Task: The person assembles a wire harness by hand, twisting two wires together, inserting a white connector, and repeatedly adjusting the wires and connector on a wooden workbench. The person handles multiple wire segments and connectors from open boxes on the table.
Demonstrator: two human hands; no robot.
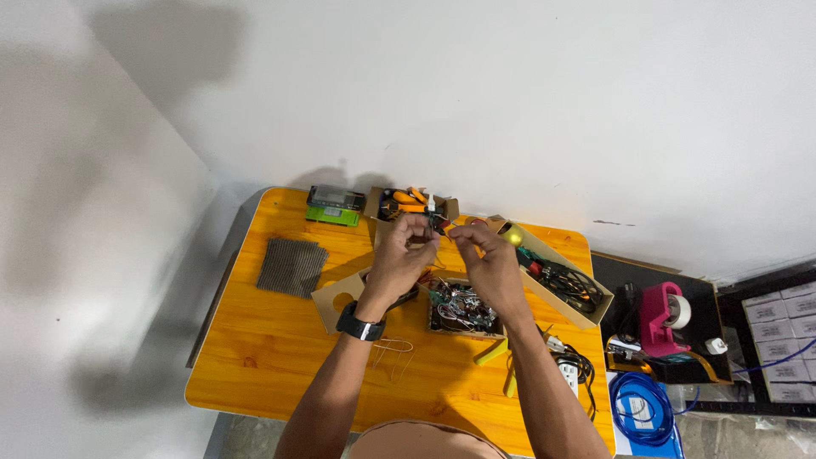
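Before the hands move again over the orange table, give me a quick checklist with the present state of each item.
1. Small part pinched between left hand and right hand: ok.
2. Hands raised above the open box of wired parts: ok.
3. What kind of part it is: cannot tell, too small.
4. Yellow-handled tool on the orange table near the right forearm: ok, within reach.
5. Long box of tools right of the hands: ok, upright and open.

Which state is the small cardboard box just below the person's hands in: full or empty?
Full. The small cardboard box is open-topped and packed with tangled wires and small parts; its floor is hidden.
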